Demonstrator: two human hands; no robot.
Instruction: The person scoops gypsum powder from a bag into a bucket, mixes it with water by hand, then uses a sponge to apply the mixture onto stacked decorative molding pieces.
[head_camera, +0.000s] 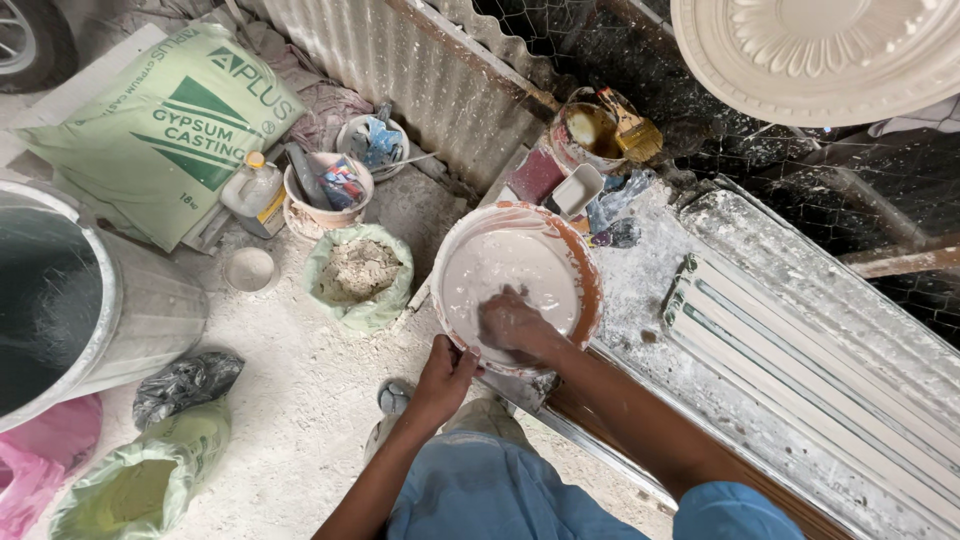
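At six o'clock on the bowl (517, 282), left hand (445, 377) grips its rim; right hand (510, 322), half-curled, wades in white plaster (505, 265).

White plaster (505, 265), orange-rimmed bowl (590, 275)

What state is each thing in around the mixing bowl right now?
Bowl: filled with white mix.
Right hand: sunk in the mix, coated.
Left hand: gripping the bowl's near rim.
Green bag: open, powder showing.
Printed sack: lying flat.
Metal bin: open, no lid.
Brush: resting in a pot.
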